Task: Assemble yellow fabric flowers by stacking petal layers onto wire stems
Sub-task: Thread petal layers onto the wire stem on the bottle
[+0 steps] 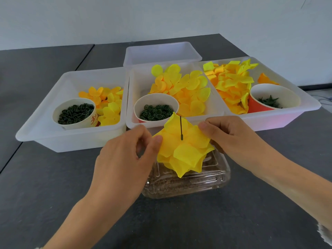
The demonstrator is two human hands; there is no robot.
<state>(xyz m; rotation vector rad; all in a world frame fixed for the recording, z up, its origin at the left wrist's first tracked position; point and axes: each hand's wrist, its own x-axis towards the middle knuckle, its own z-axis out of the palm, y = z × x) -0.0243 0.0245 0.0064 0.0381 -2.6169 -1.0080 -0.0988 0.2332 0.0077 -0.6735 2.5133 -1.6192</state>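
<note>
Bright yellow fabric flower on thin black wire stem. White translucent plastic trays at 12 o'clock hold yellow-orange fabric petals. Dark grey tabletop.

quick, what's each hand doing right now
Left hand: pinching the left edge of the yellow flower.
Right hand: gripping the flower's right edge.

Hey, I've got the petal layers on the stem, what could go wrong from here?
Both hands, left and right, pinch only the edges of the yellow petal stack, so the thin fabric may crease or tear if pulled. The dark wire stem pokes up bare, so the layers might slide back off. The clear container right beneath could get knocked.
</note>
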